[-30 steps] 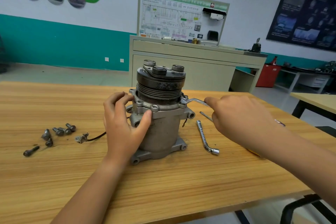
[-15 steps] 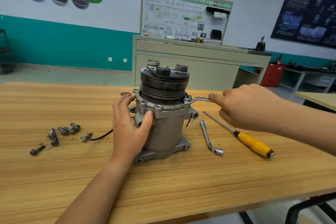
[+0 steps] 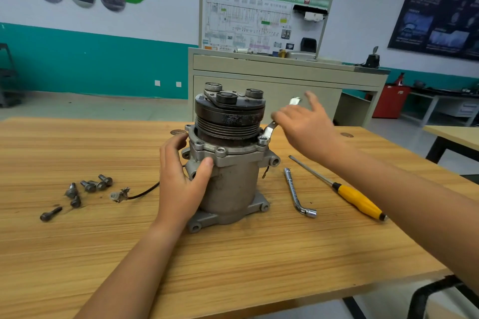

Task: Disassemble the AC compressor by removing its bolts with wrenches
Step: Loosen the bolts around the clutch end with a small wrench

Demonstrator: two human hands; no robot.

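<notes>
The compressor (image 3: 233,184) looks heavy and hard. The left hand (image 3: 181,189) grips its round side, a good hold. The right hand (image 3: 308,124) lies on the wrench (image 3: 268,131); I cannot tell whether it grips.

I am working with both hands bare: my left hand (image 3: 181,189) and my right hand (image 3: 308,129) are showing fully uncovered, the right one blurring slightly. My left forearm (image 3: 134,274) and my right forearm (image 3: 414,204) are likewise showing bare all the way to the view's edge.
</notes>
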